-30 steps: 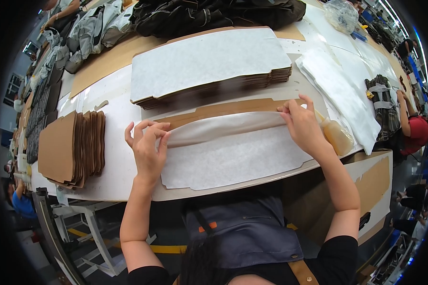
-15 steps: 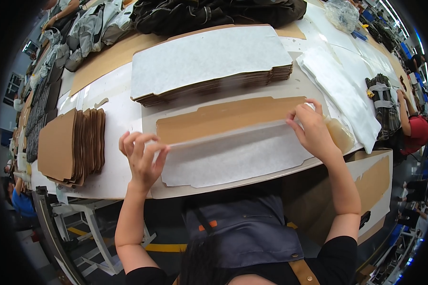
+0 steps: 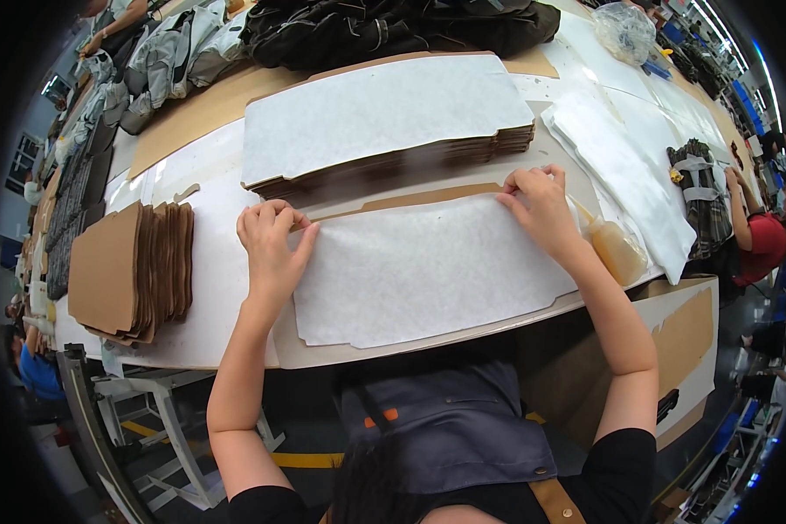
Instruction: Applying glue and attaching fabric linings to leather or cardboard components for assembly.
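White, thin, paper-like sheet [image 3: 428, 271] lies near the front edge of the white tabletop [image 3: 214, 288], directly before the person's body, on top of a flat brown cardboard panel [image 3: 428, 197] that shows only as a strip along the far edge. Sheet's long axis runs left to right, right end angled slightly away from the body; most of its surface lies between the hands and the body. Bare left hand [image 3: 275, 236] is at the far left corner, thumb and fingers pinched together on the sheet's edge; bare right hand [image 3: 541, 205] is at the far right corner, also pinched on the edge, and reaches a bit farther out. Neither hand is clearly nearer; each has its own end. Whether the fingers grip the cardboard too, cannot tell. Just beyond: low stack of long brown panels with a white top face [image 3: 384, 105], roughly parallel. Left, apart: leaning stack of smaller brown cardboard pieces [image 3: 105, 271]. Just beside the right forearm: yellowish translucent lump [image 3: 618, 249], kind unclear; past it, flat white soft sheets [image 3: 629, 183]. Far side: heaped dark fabric [image 3: 393, 31].
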A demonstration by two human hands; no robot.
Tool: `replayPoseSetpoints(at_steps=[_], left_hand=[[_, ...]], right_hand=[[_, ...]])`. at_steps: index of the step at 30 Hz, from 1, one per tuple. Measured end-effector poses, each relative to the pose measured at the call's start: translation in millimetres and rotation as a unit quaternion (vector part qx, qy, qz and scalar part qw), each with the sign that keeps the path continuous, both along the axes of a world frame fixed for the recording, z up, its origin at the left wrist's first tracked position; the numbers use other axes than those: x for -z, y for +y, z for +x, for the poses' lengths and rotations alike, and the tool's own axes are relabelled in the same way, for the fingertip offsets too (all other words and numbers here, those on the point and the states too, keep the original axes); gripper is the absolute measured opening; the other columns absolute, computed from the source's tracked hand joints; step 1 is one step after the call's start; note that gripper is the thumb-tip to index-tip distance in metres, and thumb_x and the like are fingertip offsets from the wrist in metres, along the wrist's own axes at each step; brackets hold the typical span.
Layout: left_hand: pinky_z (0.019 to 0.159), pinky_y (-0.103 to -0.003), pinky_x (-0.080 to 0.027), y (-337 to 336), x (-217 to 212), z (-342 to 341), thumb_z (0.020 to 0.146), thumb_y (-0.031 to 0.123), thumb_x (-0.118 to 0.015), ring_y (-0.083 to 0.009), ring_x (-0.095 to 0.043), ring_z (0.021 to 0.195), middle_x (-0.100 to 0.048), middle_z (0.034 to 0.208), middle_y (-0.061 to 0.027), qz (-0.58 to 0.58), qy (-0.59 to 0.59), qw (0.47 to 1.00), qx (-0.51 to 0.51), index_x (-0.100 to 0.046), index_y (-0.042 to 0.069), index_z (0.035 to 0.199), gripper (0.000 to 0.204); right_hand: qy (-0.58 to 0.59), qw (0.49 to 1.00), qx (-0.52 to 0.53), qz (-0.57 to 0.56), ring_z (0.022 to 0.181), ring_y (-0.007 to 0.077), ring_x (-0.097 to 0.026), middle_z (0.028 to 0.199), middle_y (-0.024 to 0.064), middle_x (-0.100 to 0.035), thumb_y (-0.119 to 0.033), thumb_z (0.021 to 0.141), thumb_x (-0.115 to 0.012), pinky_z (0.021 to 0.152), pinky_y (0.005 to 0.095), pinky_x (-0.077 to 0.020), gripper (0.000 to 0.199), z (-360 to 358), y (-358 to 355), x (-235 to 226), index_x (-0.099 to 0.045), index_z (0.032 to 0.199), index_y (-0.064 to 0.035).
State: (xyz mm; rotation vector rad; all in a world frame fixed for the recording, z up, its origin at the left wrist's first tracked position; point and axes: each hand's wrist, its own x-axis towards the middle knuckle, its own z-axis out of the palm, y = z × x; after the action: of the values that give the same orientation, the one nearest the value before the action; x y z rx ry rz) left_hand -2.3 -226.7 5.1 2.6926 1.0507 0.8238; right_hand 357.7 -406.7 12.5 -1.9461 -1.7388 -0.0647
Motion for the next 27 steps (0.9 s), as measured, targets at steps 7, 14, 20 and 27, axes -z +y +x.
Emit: replayPoseSetpoints(at_steps=[7,14,20,27], left_hand=[[0.113,-0.053,-0.023,2.4,6.8,3.4,0.083,0.016,-0.077,-0.0302,-0.049,0.114,-0.059,0.108,-0.0096,-0.012,0.009,1.000,-0.007,-0.065,0.007,0.084,0.015],[0.115,-0.057,-0.023,0.3,7.4,5.9,0.082,0.014,-0.078,-0.0309,-0.049,0.115,-0.059,0.108,-0.0095,0.001,0.013,1.000,-0.016,-0.065,0.008,0.084,0.015],[0.115,-0.057,-0.023,1.1,7.9,5.9,0.081,0.013,-0.078,-0.0311,-0.049,0.115,-0.058,0.108,-0.0094,0.003,0.018,1.000,-0.015,-0.065,0.007,0.085,0.015],[0.116,-0.053,-0.027,-12.4,-9.1,18.3,0.085,0.004,-0.070,-0.0327,-0.049,0.121,-0.058,0.117,-0.0115,0.057,0.048,0.997,-0.008,-0.063,0.005,0.109,0.025]], right_hand=[[-0.032,0.999,-0.003,0.026,0.075,0.0235,-0.060,0.074,0.0046,-0.064,-0.012,0.085,-0.076,0.095,0.0408,-0.0344,0.015,-0.2,2.1,4.1,-0.062,0.086,-0.0073],[-0.038,0.999,-0.008,0.033,0.076,0.0232,-0.060,0.074,0.0046,-0.064,-0.011,0.084,-0.077,0.095,0.0395,-0.0343,0.016,-0.7,1.8,1.9,-0.061,0.086,-0.0073],[-0.041,0.999,-0.011,0.023,0.077,0.0222,-0.060,0.074,0.0030,-0.065,-0.011,0.084,-0.077,0.095,0.0391,-0.0339,0.017,-1.0,3.5,0.8,-0.061,0.086,-0.0081],[-0.042,0.999,-0.010,0.022,0.077,0.0220,-0.061,0.075,0.0026,-0.066,-0.011,0.083,-0.078,0.095,0.0396,-0.0340,0.017,-1.6,3.2,0.4,-0.061,0.086,-0.0085]])
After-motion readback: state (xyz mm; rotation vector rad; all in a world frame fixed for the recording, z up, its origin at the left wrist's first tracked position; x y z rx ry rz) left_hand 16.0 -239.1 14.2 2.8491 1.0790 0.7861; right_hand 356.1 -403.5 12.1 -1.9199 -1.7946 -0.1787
